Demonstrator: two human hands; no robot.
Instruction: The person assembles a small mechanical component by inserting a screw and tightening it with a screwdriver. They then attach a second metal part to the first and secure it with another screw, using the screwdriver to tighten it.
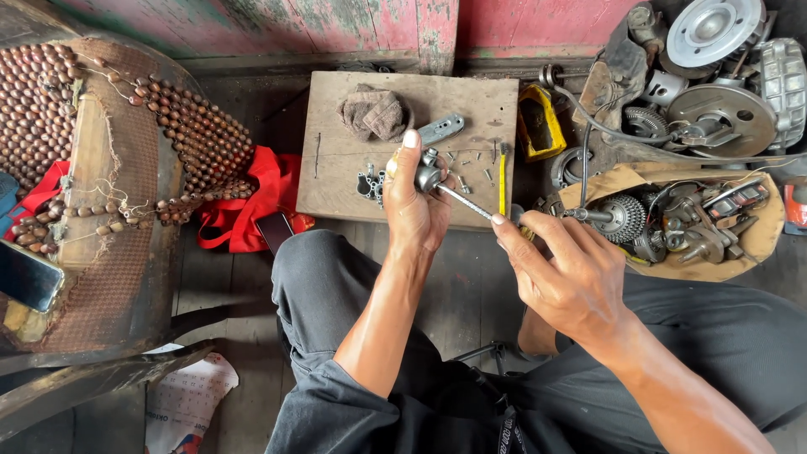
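Observation:
My left hand [414,206] grips a small grey metal part [427,175] over the near edge of a wooden board [336,151]. A thin metal tool shaft [464,202] runs from that part down and right into my right hand [561,273], which pinches the tool's handle end. Small screws [467,160], a black toothed piece [368,182] and a grey metal plate [440,129] lie on the board just beyond my left hand. A yellow-handled screwdriver [502,181] rests on the board to the right.
A crumpled brown rag [373,113] sits at the board's far side. Engine parts and gears [698,92] crowd the right, some on a tan cloth [761,240]. A beaded seat cover [109,143], red cloth [252,197] and a phone [27,276] lie left.

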